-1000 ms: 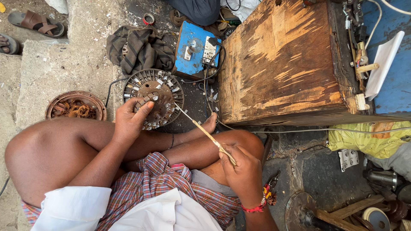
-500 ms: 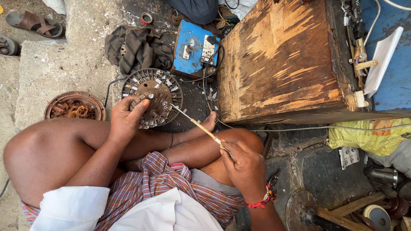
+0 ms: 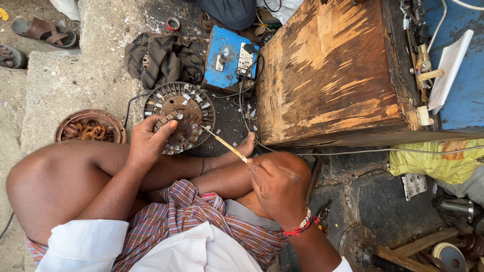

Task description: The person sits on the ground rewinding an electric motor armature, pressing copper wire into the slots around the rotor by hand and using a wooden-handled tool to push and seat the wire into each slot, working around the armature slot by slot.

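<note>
A round dish of copper wire (image 3: 91, 130) sits on the ground at the far left. Next to it, the left hand (image 3: 148, 141) closes on the near edge of a round slotted motor core (image 3: 179, 117), fingers curled over its rim, thumb on top. A thin stick (image 3: 226, 144) runs from the core's slots down to the right hand (image 3: 276, 186), which pinches its lower end in closed fingers above the crossed legs. Behind the core lie a striped cloth (image 3: 164, 59) and a blue switch box (image 3: 231, 60); a worn wooden box (image 3: 333, 70) stands to the right.
</note>
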Demonstrator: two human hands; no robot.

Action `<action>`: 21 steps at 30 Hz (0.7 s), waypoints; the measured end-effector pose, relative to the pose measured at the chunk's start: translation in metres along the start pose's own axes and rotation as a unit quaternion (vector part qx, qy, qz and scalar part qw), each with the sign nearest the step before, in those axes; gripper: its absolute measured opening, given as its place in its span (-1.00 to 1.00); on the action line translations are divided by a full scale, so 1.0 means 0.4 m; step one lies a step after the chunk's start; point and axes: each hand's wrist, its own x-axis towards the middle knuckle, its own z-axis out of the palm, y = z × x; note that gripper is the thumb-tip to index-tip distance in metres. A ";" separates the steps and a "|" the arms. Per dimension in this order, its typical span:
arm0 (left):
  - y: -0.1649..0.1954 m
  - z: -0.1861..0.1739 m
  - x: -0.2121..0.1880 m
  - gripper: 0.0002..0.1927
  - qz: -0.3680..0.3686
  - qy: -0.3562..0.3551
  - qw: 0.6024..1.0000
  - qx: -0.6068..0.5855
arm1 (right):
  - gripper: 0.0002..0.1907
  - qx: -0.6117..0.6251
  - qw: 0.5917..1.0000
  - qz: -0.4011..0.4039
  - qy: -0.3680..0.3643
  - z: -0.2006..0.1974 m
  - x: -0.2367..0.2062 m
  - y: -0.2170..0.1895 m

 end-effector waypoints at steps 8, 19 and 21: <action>-0.012 0.027 -0.013 -0.67 -0.018 -0.042 0.997 -0.059 | -0.83 0.023 0.999 0.028 0.011 0.039 0.022 -0.011; -0.011 0.023 -0.005 -0.72 -0.084 -0.020 0.968 -0.235 | -0.78 0.055 0.992 0.112 0.018 -0.082 -0.018 -0.031; -0.016 0.022 -0.005 -0.73 -0.090 -0.023 0.969 -0.227 | -0.80 0.045 0.992 0.121 0.007 -0.103 -0.021 -0.039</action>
